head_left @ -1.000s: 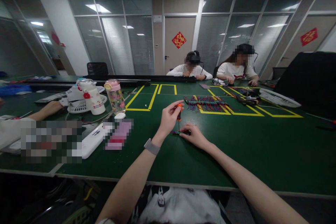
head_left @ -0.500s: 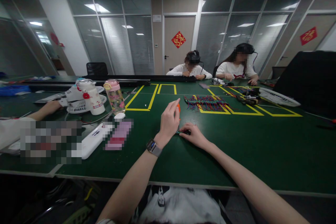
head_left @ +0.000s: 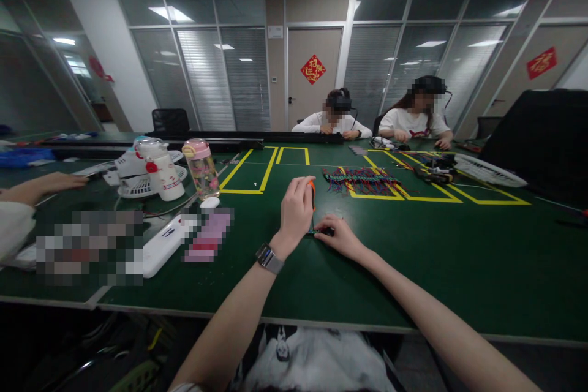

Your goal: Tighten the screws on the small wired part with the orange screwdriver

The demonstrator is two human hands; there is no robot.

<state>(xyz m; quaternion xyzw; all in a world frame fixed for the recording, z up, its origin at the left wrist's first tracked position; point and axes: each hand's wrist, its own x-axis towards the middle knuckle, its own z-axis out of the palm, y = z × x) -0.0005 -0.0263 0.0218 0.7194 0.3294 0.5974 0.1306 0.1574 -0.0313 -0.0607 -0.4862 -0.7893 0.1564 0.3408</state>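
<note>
My left hand [head_left: 296, 213] is closed around the orange and black handle of a screwdriver [head_left: 313, 195], which stands upright with its shaft pointing down. At the tip lies a small green circuit board [head_left: 311, 232] on the green table [head_left: 367, 294], mostly hidden by my hands. My right hand [head_left: 339, 236] rests on the table and pinches the board's right end between thumb and fingers. Just beyond my hands lies a row of similar green pieces with red and blue wires [head_left: 365, 180].
Yellow tape [head_left: 434, 200] marks rectangles on the table. A white jug [head_left: 163, 174], a pink-lidded bottle [head_left: 202, 168] and a white power strip [head_left: 168, 248] stand or lie at left. Another person's hand [head_left: 57, 184] reaches in there. Two people sit across the table.
My left hand has rolled over the screwdriver handle, its wrist turning so the watch face shows. The right hand has kept its place. The other person's hand at left has drawn back leftward.
</note>
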